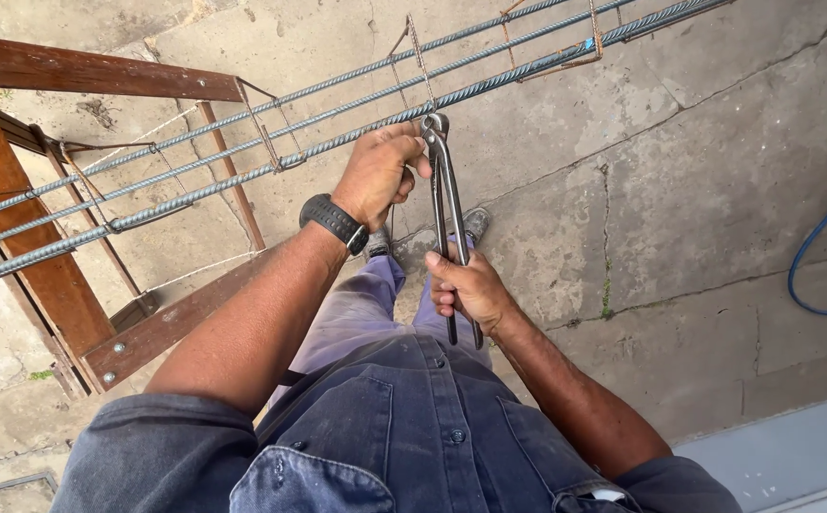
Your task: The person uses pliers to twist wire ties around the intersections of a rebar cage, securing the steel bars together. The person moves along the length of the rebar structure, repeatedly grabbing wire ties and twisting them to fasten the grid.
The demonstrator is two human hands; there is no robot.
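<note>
Cracked concrete floor (680,180) below. Left hand (378,174) closed on rebar cage (337,138) at stirrup; right hand (466,290) gripping pincers (444,190), head at the bar. Risk, probably: pincers slip w/ uneven squeeze, pinching left fingers.

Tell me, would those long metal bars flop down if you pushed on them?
Probably not: the ribbed steel bars run straight across the wooden trestle, so they look stiff. Bent wire loops join them, so they'd likely move together. Probably heavy; long ends might sag slightly.

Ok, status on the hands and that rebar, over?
Left hand gripping near rebar. Right hand shut on pincer handles; head at the stirrup joint. Nothing in the way.
</note>
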